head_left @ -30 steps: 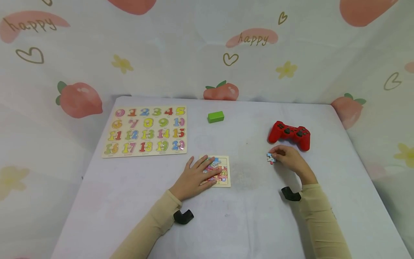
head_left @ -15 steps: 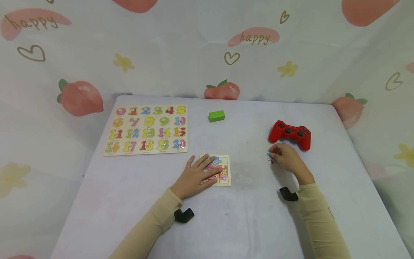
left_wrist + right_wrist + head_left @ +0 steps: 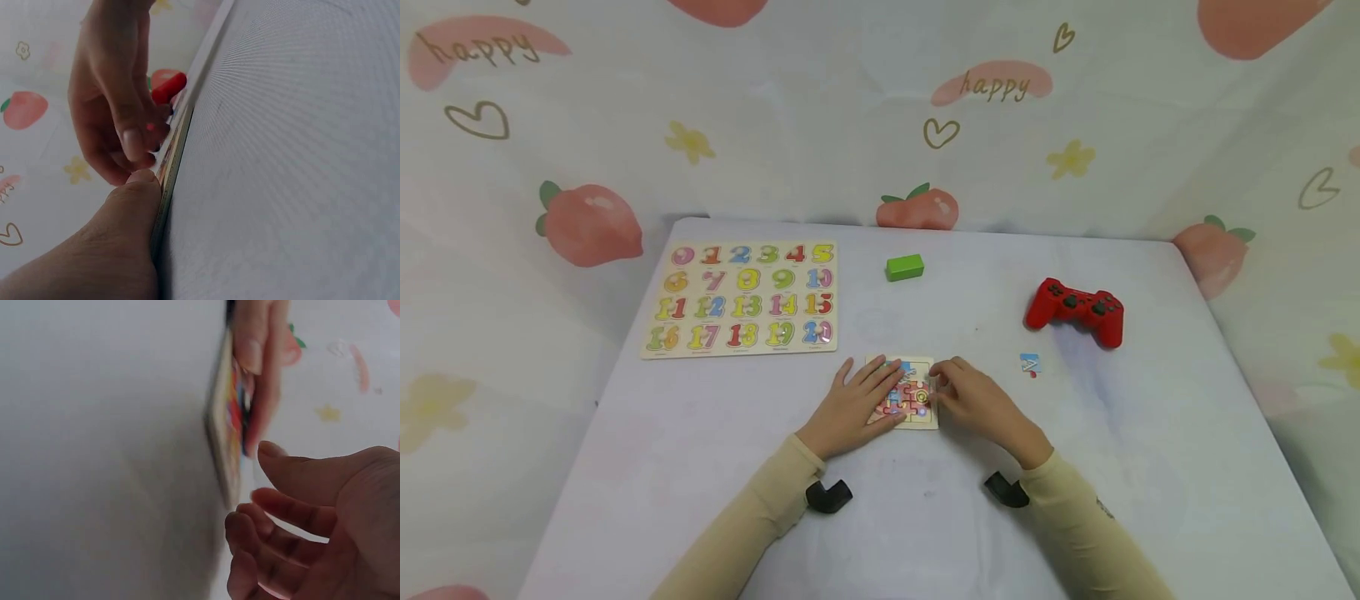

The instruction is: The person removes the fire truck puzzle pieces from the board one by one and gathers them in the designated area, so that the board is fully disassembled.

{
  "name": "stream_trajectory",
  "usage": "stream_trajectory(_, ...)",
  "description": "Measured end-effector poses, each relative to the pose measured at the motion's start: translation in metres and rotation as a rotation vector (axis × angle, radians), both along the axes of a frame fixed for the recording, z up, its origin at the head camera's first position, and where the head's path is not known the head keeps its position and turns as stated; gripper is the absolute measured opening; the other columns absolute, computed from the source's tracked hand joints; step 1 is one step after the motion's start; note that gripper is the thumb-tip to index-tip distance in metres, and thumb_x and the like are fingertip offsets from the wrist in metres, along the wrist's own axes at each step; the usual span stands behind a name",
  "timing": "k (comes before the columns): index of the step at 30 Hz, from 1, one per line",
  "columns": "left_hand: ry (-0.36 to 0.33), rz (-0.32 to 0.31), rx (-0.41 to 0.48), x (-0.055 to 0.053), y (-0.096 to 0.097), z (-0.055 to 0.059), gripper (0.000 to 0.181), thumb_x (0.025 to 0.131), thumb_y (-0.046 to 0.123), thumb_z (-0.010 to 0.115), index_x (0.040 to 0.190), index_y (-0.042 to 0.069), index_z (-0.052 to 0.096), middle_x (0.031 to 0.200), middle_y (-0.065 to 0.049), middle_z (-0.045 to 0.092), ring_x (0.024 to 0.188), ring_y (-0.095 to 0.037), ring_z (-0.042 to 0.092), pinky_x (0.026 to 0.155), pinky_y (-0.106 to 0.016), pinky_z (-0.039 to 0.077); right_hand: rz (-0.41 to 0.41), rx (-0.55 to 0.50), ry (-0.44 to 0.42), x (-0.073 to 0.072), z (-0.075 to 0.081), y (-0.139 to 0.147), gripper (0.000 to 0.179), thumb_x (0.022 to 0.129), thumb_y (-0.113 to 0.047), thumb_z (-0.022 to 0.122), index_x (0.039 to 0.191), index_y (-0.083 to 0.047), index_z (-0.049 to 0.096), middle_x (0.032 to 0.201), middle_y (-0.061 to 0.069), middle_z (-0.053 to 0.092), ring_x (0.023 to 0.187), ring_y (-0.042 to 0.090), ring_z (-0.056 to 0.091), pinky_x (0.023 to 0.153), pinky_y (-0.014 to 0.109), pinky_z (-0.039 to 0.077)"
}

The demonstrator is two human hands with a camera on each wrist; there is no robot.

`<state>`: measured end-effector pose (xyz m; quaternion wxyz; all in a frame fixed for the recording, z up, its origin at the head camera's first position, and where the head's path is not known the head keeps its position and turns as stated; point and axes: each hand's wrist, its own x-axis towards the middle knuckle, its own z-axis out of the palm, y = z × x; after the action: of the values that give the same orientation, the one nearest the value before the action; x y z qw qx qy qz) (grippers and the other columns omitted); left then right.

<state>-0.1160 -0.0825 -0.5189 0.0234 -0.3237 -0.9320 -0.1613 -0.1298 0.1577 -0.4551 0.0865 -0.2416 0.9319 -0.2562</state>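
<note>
My left hand (image 3: 850, 410) lies with fingers spread across a small square jigsaw puzzle (image 3: 928, 423) with a pale wooden border. In the left wrist view its thumb (image 3: 125, 215) rests at the board's edge. My right hand (image 3: 981, 407) is at the puzzle's right side. Its fingers are loosely bent, and the right wrist view shows a gap between thumb (image 3: 300, 478) and fingers with nothing in it; whether they touch the board is unclear. A loose blue-and-white puzzle piece (image 3: 1031, 363) with a red tab lies on the table to the right. My left hand covers part of the picture.
A wooden number board (image 3: 739, 320) showing 0 to 20 lies at the back left. A green block (image 3: 905, 267) is behind the puzzle. Beyond the loose piece sits a red game controller (image 3: 1075, 312). A patterned cloth (image 3: 820, 108) hangs behind the table.
My right hand has let go of the loose puzzle piece, leaving it on the table, and has moved left to the puzzle's right edge. My left hand has stayed on the puzzle.
</note>
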Motion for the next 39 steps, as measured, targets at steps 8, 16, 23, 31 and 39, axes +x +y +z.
stream_trajectory(8, 0.006, 0.0, -0.019, 0.0, 0.001, 0.001, 0.07, 0.095, 0.061, 0.04, 0.151, 0.02, 0.03, 0.157, 0.006, 0.027, 0.147, -0.015, 0.017, 0.116, -0.054, 0.012, -0.025, 0.013, 0.043, 0.006, -0.012, -0.013, 0.026, 0.085, -0.015, 0.073, 0.105, -0.006, 0.06, 0.091, 0.003, 0.052, 0.073, 0.01, 0.049, 0.063, 0.025, 0.045)
stream_trajectory(16, -0.004, 0.024, 0.001, 0.0, 0.002, 0.003, 0.071, 0.093, 0.06, 0.046, 0.15, 0.019, 0.033, 0.156, 0.005, 0.031, 0.145, -0.016, 0.021, 0.115, -0.054, 0.013, -0.049, -0.046, 0.01, 0.006, -0.013, -0.014, 0.027, 0.085, -0.015, 0.073, 0.106, -0.006, 0.06, 0.092, 0.004, 0.052, 0.076, 0.012, 0.051, 0.066, 0.027, 0.047)
stream_trajectory(23, 0.005, 0.036, 0.026, 0.0, 0.002, 0.002, 0.069, 0.093, 0.058, 0.047, 0.149, 0.02, 0.036, 0.154, 0.006, 0.033, 0.145, -0.015, 0.023, 0.115, -0.054, 0.015, -0.061, -0.048, 0.016, 0.006, -0.015, -0.014, 0.023, 0.087, -0.013, 0.07, 0.106, -0.006, 0.06, 0.093, 0.004, 0.052, 0.075, 0.012, 0.05, 0.066, 0.027, 0.047)
stream_trajectory(31, 0.002, 0.047, 0.025, 0.0, 0.003, 0.005, 0.068, 0.093, 0.058, 0.047, 0.148, 0.02, 0.038, 0.154, 0.006, 0.034, 0.145, -0.015, 0.024, 0.115, -0.053, 0.016, -0.081, -0.061, 0.033, 0.006, -0.016, -0.015, 0.021, 0.086, -0.012, 0.071, 0.104, -0.007, 0.06, 0.091, 0.004, 0.051, 0.072, 0.011, 0.048, 0.063, 0.025, 0.045)
stream_trajectory(39, -0.001, 0.056, 0.041, 0.001, 0.003, 0.007, 0.063, 0.094, 0.053, 0.049, 0.147, 0.019, 0.04, 0.153, 0.005, 0.036, 0.144, -0.016, 0.026, 0.115, -0.054, 0.017, -0.099, -0.086, 0.078, 0.005, -0.017, -0.018, 0.023, 0.083, -0.003, 0.073, 0.1, -0.007, 0.057, 0.093, 0.005, 0.052, 0.075, 0.013, 0.05, 0.065, 0.027, 0.048)
